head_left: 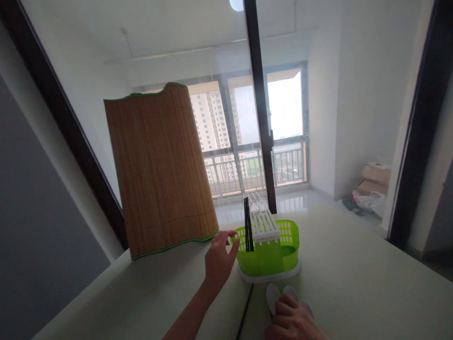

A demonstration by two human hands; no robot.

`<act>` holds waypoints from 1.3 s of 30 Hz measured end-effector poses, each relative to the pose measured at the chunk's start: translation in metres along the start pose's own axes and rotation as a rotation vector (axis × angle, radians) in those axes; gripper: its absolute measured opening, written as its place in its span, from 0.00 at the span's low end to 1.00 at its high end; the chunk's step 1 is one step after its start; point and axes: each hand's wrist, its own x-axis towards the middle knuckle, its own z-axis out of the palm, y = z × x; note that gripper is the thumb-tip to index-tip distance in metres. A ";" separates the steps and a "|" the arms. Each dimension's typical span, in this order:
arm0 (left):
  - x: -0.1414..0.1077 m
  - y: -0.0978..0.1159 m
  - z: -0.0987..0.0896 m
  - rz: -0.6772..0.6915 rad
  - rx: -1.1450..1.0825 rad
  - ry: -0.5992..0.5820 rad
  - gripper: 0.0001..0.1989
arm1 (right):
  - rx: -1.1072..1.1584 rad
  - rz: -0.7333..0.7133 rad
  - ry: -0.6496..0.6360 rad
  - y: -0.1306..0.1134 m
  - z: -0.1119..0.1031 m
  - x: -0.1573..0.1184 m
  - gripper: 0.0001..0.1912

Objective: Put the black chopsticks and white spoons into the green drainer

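My left hand [220,255] is at the left side of a green basket [271,260], its thumb and fingers apart with nothing between them. Black chopsticks [248,226] stand upright in the basket's left part, beside a white slatted rack [264,225]. At the bottom, my right hand [292,322] has its fingers curled over several white spoons [272,295], whose bowls point toward the basket. A dark stick [245,311] lies on the table between my two hands.
A bamboo mat [161,170] with green edging stands partly rolled on the left of the pale table [357,283]. Behind are a dark-framed glass door [261,104] and, at the right, cardboard and bags [375,174] on the floor.
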 end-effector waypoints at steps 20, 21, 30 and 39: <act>-0.128 0.018 0.010 -0.158 0.125 -0.765 0.20 | 0.298 0.263 -0.452 -0.017 -0.020 -0.002 0.07; -0.128 0.019 0.009 -0.165 0.132 -0.770 0.19 | 0.318 0.268 -0.448 -0.018 -0.020 -0.001 0.08; -0.113 0.007 -0.002 -0.195 0.347 -0.692 0.22 | 0.318 0.270 -0.478 -0.019 -0.024 0.003 0.09; -0.110 -0.004 -0.002 -0.197 0.554 -0.651 0.21 | 0.258 0.241 -0.495 -0.018 -0.024 0.003 0.08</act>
